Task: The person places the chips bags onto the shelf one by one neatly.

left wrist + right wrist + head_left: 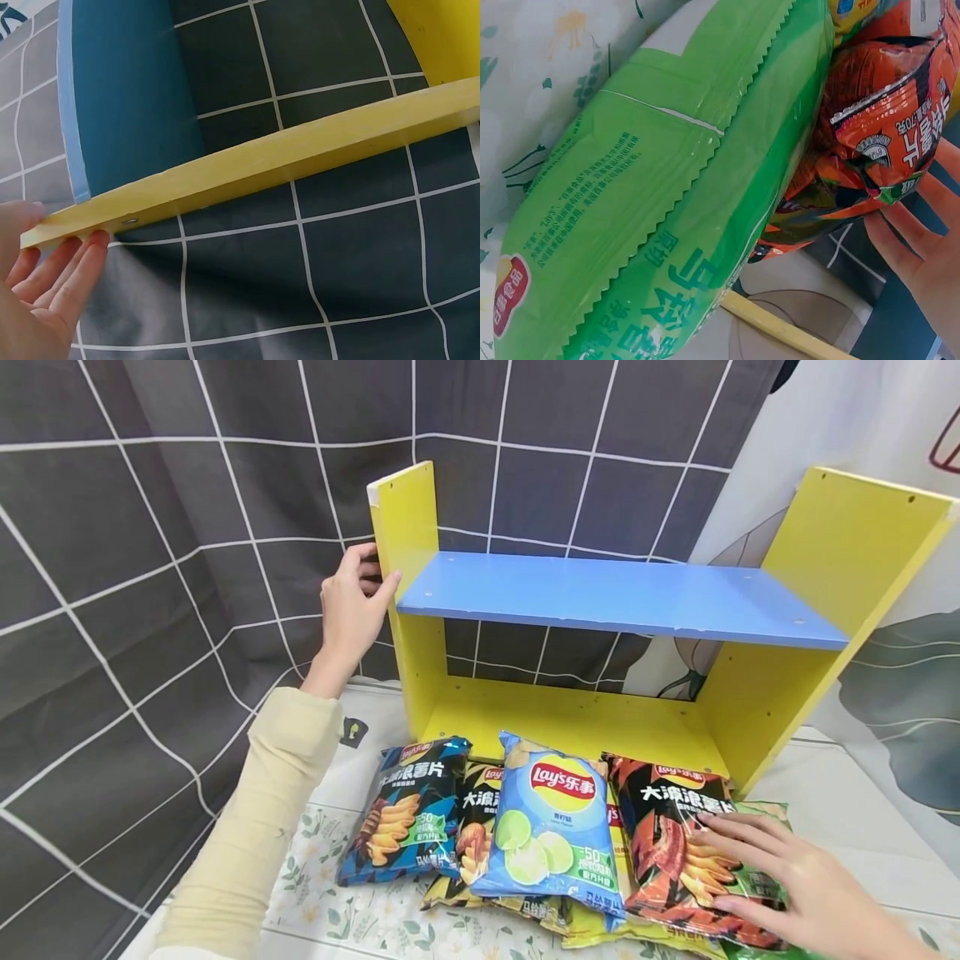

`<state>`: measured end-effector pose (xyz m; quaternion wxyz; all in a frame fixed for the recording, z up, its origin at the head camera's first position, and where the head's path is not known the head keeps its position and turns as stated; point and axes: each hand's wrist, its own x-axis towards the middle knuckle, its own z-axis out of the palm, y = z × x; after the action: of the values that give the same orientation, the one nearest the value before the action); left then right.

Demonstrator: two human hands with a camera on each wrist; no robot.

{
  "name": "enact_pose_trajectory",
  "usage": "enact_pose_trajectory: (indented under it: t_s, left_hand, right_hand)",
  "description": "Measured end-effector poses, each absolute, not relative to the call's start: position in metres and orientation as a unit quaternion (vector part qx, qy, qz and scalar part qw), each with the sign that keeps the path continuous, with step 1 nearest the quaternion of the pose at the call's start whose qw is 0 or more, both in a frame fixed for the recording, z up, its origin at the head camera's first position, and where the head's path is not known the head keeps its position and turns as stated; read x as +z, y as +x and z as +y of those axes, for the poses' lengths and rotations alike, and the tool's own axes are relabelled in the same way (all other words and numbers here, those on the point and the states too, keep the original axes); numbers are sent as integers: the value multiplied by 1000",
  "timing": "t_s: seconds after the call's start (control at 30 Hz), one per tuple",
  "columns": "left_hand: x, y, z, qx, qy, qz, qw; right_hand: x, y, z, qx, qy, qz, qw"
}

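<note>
I have the shelf by its left side panel: my left grip pinches it, thumb on one face and fingers on the other, as the left wrist view shows. The shelf stands in front of me, a blue board running across between that panel and the yellow right one.

My right grip is spread, with its fingertips on the red chip bag, which lies before the shelf's right end. Partly under that bag is a green bag.

To the left, a light blue bag printed with limes lies over parts of a yellow bag and a black bag; a dark blue bag is at the far left of the pile. Beneath them spreads a flowered cloth. Behind the shelf hangs a dark, white-gridded curtain.
</note>
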<state>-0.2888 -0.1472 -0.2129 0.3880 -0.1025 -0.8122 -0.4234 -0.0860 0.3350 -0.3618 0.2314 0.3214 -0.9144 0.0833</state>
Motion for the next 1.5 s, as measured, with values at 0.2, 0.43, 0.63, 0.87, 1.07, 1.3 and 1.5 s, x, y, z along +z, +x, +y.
enact_pose_trajectory:
  t_s: [0.2,0.43,0.63,0.87,1.07,1.3,1.5]
  left_hand:
    - [-214,-288,-146,-428,-99,-804,401]
    - [-213,-286,-144,-423,-97,-807,402]
    - [-212,-285,-143,-415,-89,-811,402]
    - [-214,-286,-142,-405,-86,-816,403]
    - [-216,-286,-142,-401,-85,-816,407]
    - [-217,-286,-142,-401,-86,-815,409]
    - [-217,-287,-142,-404,-89,-813,410]
  right_hand:
    - [-367,-79,332,38,316,-924,211]
    - [-376,-76,330,18,346,-917,198]
    - [-383,-80,331,-40,383,-893,235]
    - [-381,-83,334,-47,403,-879,250]
    - [-378,-84,329,-32,398,-871,285]
    - [-374,-80,326,-15,376,-874,306]
    - [-372,-77,325,13,344,-882,323]
